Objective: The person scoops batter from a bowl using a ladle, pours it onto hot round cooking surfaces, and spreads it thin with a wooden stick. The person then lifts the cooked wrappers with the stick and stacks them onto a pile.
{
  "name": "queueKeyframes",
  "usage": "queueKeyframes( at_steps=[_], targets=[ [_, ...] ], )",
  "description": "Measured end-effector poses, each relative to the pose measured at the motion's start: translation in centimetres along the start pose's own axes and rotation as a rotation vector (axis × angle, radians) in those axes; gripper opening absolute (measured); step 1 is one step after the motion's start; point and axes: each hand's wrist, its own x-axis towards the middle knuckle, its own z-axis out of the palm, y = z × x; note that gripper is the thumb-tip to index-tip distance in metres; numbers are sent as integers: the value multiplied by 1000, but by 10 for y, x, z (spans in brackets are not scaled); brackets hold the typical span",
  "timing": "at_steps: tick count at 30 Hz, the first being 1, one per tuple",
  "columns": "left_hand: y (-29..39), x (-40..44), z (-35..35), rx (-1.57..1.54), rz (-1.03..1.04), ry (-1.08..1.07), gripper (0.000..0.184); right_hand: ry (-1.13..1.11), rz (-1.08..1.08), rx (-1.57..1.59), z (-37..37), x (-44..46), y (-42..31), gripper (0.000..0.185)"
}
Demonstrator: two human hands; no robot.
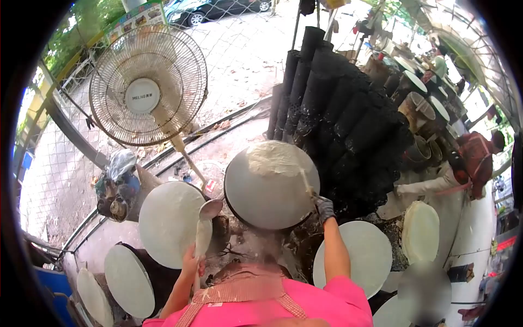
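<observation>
My left hand (192, 266) is closed round the handle of a ladle (211, 209), whose bowl points up and away from me beside the griddle. A pale, thick-looking handle section (203, 237) shows above my fingers. In a grey glove, my right hand (325, 209) grips a thin spreader (306, 182) over the right side of a round griddle (261, 199). Pale batter (275, 158) lies in an uneven patch along the griddle's far part. To the left of the griddle is a round, pale-coated plate (169, 223); another pale disc (354, 253) is under my right forearm.
Stacked black coal cylinders (348, 109) rise right behind the griddle. A standing fan (148, 84) faces me at the left. More pale discs (129, 280) line the lower left. At the right, another person (474, 161) reaches inward near a folded pale sheet (420, 231).
</observation>
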Motion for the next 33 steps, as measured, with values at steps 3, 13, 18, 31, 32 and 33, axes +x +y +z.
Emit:
queueKeyframes(
  at_steps=[3, 13, 18, 31, 32, 33],
  targets=[
    [-13, 7, -3, -7, -43, 2, 60, -260, -125, -514, 12, 23, 59, 38],
    [-14, -19, 5, -126, -185, 6, 62, -375, -323, -868, 16, 50, -9, 24],
    [-1, -29, 10, -122, -188, -8, 64, -460, -147, -409, -21, 28, 58, 27],
    [-34, -44, -5, -259, -149, 57, 56, -798, -533, -966, -50, 46, 29, 27],
    [-32, -47, -4, -275, -132, 53, 55, -781, -460, -803, -49, 47, 13, 26],
    [-34, -48, -3, -280, -119, 70, 55, -697, -453, -639, -37, 51, -2, 25]
  ],
)
